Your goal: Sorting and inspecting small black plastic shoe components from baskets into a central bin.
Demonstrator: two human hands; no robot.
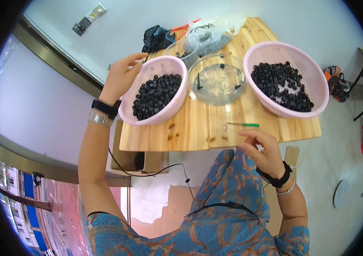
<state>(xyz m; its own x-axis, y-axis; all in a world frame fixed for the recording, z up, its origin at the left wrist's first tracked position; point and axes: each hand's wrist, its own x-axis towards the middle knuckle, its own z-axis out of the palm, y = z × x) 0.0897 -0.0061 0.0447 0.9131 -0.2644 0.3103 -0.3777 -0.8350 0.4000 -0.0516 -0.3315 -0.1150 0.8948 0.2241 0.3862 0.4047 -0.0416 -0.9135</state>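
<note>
Well apart, fingers parted and seemingly empty, the left hand point(121, 79) beside the pink basket point(164, 65) of black parts point(156, 96) at the left edge of the table point(181, 135) and the right hand point(267, 149) near the green-handled tool point(250, 125) seem between grasps, any pick calling for a fingertip pinch.

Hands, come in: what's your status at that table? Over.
Left hand beside left pink basket of black parts, contact unclear. Right hand near green-handled tool, not gripping it. Clear bowl between that and right pink basket.

I get a bright view, daylight at the lower-left window point(17, 200), faint sheen on the floor point(324, 145), bowed straight edges, black corners.
</note>
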